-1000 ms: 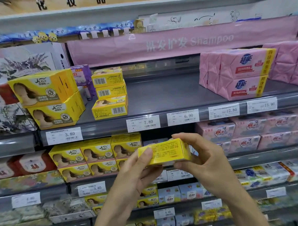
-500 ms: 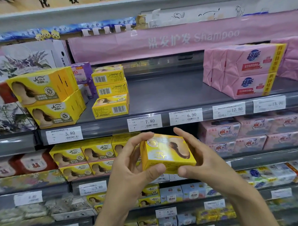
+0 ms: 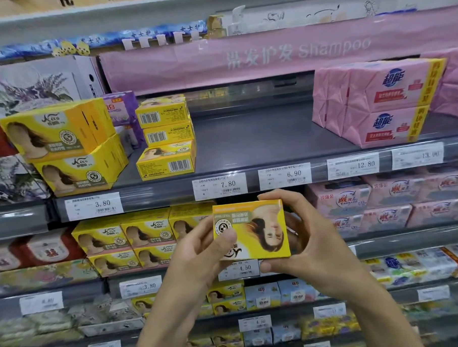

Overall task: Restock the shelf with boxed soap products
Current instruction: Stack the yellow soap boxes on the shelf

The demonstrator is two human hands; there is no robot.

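I hold one yellow soap box (image 3: 259,229) in front of the shelves, its printed face toward me and upside down. My left hand (image 3: 200,256) grips its left side, thumb on the front. My right hand (image 3: 306,235) grips its right side with fingers over the top edge and thumb under the bottom. Just above, the grey shelf (image 3: 247,143) carries a stack of three matching small yellow boxes (image 3: 166,139) and two larger yellow boxes (image 3: 64,146) at the left.
Pink wrapped soap packs (image 3: 377,104) stand at the shelf's right end, with bare shelf between them and the yellow stack. More yellow boxes (image 3: 125,238) fill the shelf below, left of my hands. Price tags (image 3: 220,185) line the shelf edges. A pink shampoo banner (image 3: 270,56) hangs above.
I have turned the box between my hands, from showing its narrow edge to showing its full printed face upside down. Both hands stay on it at about the same height.
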